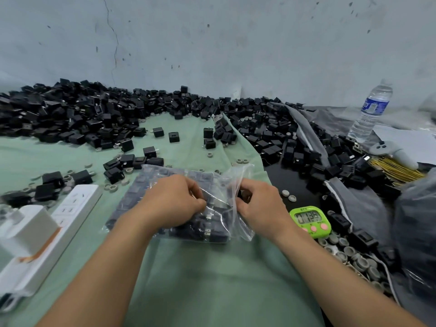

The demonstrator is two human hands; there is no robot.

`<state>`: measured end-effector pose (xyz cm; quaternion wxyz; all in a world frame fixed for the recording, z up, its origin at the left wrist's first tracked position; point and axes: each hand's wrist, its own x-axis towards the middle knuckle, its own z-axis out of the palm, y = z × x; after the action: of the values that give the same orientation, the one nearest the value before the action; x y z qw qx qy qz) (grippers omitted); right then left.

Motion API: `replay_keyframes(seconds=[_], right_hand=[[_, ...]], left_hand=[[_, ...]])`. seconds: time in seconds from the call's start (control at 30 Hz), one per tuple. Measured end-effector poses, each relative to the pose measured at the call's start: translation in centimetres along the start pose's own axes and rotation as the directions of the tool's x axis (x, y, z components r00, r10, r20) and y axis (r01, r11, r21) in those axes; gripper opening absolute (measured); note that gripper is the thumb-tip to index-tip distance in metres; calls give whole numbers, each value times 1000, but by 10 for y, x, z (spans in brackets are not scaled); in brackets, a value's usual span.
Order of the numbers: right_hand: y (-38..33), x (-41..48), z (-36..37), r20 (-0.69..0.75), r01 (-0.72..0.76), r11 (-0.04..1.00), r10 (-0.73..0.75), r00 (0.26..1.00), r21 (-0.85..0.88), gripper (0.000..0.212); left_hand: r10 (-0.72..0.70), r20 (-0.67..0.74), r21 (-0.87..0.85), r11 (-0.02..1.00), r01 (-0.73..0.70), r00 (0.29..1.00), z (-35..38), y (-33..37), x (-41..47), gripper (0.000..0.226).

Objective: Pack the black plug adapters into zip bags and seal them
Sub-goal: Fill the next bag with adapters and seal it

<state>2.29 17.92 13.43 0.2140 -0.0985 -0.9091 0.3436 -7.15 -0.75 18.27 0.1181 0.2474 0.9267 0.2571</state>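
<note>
- Midway along the bench, on the pale green cloth, lies the clear plastic zip bag, flat and filled with black plug adapters; its loose mouth stands up toward the right edge.
- Left hand: fingers curled, pinching the film over the adapters; right hand: fingers curled round the mouth's plastic; whether any of the zip is closed I cannot tell.
- To seal well, I judge: push the adapters back from the zip track; press the air out; line up both lips; run the pinch end to end; a prong caught in the track would likely spoil the seal.
- Along the far edge runs a heap of loose black adapters; a white power strip lies toward the left edge; a clear water bottle stands near the far right corner.
- Just beside the right wrist sits a green digital timer, with grey round caps near it; a sliding hand could knock them.
</note>
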Motion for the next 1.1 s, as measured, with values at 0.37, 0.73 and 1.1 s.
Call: replay_keyframes(seconds=[0.37,0.73,1.1], right_hand=[[-3,4,-6,296,-26,1000,25,955,0,40],[1,3,1,102,-76,997,75,992,6,6],[-1,3,-15,-161,-111,990,96,982,-85,28]], left_hand=[[40,27,78,996,-42,999,3,-2,1,21],[173,-12,193,967,-167,985,3,3,-2,75],[242,67,128,960,-249,968,25,5,-2,70]])
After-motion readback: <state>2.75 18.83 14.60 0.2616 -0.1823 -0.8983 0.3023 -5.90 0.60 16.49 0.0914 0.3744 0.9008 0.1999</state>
